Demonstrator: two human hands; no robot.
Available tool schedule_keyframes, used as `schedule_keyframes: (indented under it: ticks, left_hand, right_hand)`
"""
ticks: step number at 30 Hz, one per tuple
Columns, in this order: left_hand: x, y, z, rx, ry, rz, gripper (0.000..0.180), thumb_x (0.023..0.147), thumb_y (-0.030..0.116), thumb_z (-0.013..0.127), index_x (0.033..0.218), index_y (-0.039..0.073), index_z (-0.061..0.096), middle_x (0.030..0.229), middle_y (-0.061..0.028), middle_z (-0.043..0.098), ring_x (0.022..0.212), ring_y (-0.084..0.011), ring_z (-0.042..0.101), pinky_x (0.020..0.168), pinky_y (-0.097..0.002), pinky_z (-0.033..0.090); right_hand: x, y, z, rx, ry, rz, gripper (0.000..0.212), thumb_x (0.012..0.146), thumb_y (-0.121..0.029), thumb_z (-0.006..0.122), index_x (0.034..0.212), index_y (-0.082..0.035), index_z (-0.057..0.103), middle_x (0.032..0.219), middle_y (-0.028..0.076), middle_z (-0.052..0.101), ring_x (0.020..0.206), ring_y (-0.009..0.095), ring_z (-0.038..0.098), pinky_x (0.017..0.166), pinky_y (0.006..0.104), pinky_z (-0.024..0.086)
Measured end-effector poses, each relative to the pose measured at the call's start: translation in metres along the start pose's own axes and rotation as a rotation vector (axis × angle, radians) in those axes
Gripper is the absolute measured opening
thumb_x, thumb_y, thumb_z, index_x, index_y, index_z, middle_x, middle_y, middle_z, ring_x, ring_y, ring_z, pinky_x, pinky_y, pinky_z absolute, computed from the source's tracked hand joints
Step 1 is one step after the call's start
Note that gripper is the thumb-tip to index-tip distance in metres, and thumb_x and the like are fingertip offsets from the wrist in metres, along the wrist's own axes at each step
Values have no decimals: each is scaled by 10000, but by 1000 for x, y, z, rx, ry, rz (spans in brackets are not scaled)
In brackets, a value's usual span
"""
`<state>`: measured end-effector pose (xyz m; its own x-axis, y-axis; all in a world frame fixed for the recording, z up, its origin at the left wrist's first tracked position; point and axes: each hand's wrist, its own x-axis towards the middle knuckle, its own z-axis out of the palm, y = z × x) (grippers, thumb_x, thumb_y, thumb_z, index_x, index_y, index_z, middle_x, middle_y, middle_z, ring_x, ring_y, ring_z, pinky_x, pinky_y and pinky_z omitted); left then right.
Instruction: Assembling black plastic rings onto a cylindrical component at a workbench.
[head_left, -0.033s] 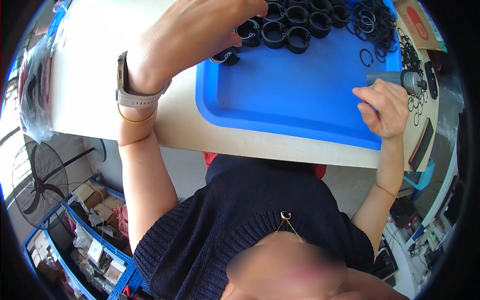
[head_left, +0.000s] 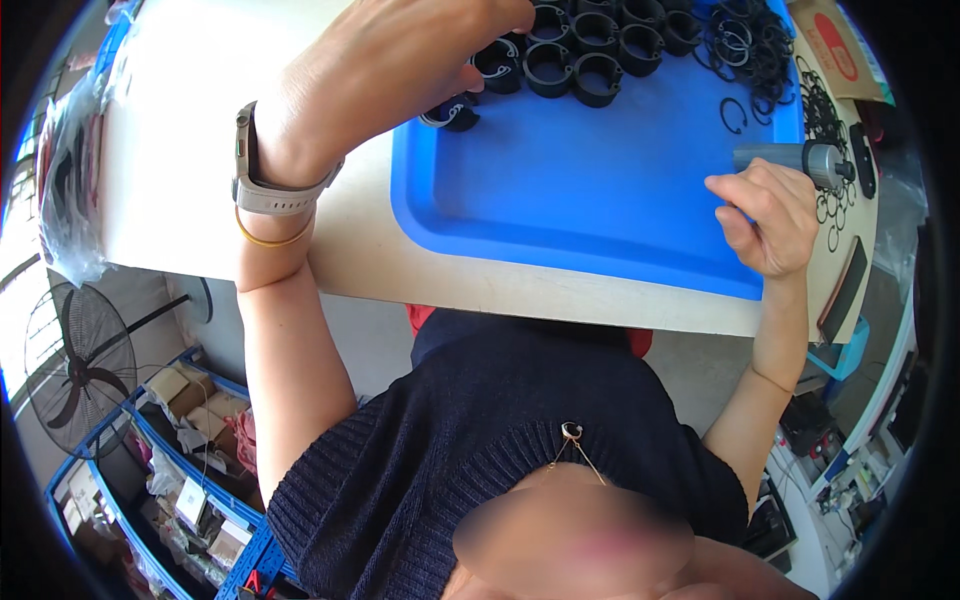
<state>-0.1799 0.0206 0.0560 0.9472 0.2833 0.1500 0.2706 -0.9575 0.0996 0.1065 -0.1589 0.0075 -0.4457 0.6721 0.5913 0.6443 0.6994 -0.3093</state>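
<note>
My left hand [head_left: 410, 70] reaches over the far left of a blue tray [head_left: 600, 262]. Its thumb and a finger close around the sides of a short stack of black retaining rings [head_left: 508, 80]; the remaining fingers are hidden or cut off by the top edge. Just below the thumb, another ring stack [head_left: 462, 118] lies tilted. Further stacks [head_left: 597, 92] stand packed together to the right. Over the tray's right side, my right hand [head_left: 772, 215] is curled against a grey cylinder [head_left: 822, 158] with a metal end; the fingers behind it are hidden.
Loose black retaining rings [head_left: 765, 60] heap in the tray's far right corner, with one single ring [head_left: 733, 115] apart. More rings [head_left: 822, 105] lie on the table [head_left: 370, 270] beyond the tray, near a brown cardboard box [head_left: 835, 45]. A standing fan [head_left: 82, 370] is at left.
</note>
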Motion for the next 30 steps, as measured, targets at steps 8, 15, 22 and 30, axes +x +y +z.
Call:
schedule_keyframes:
  ticks: [8,15,22,30]
  left_hand:
    - [5,-1,2,31,-41,13,348,707,42,818,1029,63,688,1098,-73,557,1075,-262,537,956,-363,461]
    - [6,-3,7,59,-40,20,286,722,59,793,991,67,699,1071,-61,564,1051,-246,538,941,-352,468]
    - [6,-3,7,81,-60,22,271,737,61,775,999,72,708,1063,-60,572,1052,-242,540,931,-343,478]
    - [7,-3,9,127,-85,39,233,752,78,760,980,80,710,1037,-56,568,1041,-239,550,915,-347,482]
  right_hand:
    - [1,1,1,-12,-2,-6,206,842,-135,793,957,8,699,629,50,572,468,178,498,428,297,336]
    - [0,2,0,1,-13,-1,213,851,-150,793,958,6,696,631,49,572,477,178,507,429,296,336]
    - [1,1,0,-3,-19,0,220,849,-153,795,966,5,696,631,50,572,479,179,504,431,297,333]
    - [1,0,2,-2,-17,7,225,849,-162,794,958,8,695,631,53,574,481,183,507,433,300,338]
